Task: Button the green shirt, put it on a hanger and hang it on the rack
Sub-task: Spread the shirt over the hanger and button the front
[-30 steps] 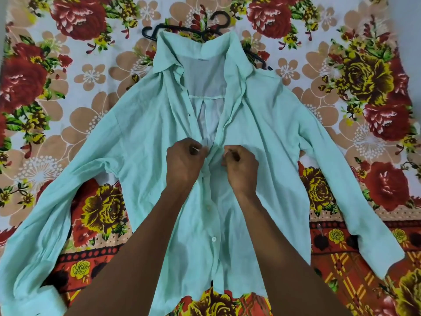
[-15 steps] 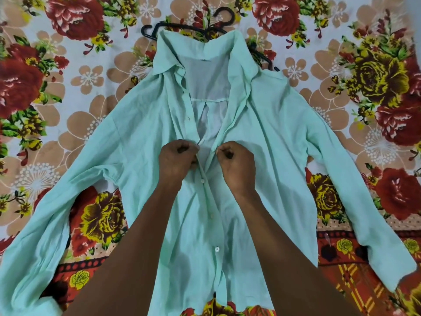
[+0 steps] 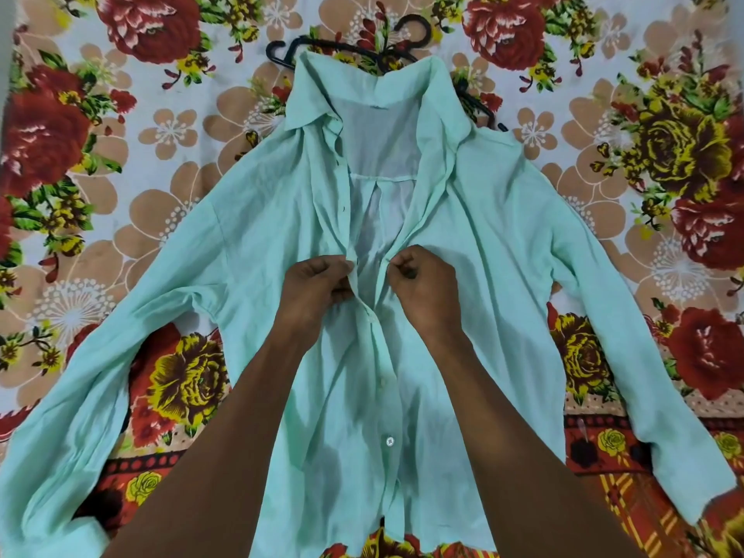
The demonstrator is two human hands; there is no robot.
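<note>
From the head view, the green shirt lies face up and spread flat on a floral bedsheet, sleeves thrown out to either side. The left hand has its grip closed on the shirt's left front edge, fingers curled and pinching the cloth of the placket. The right hand sits just across from it, its grip pinched shut on the opposite front edge; the two hands are near each other but apart, with a narrow gap of open shirt between them.

Just below the grips the front edges come together and a row of buttons runs down toward the hem; the lowest white button is plain to see, while the one nearest the hands looks fastened, though the folds make that hard to confirm. Above the grips the shirt stands open up to the collar. Beyond the collar, well away from both hands, a black hanger lies on the bedsheet, partly tucked under the shirt.
</note>
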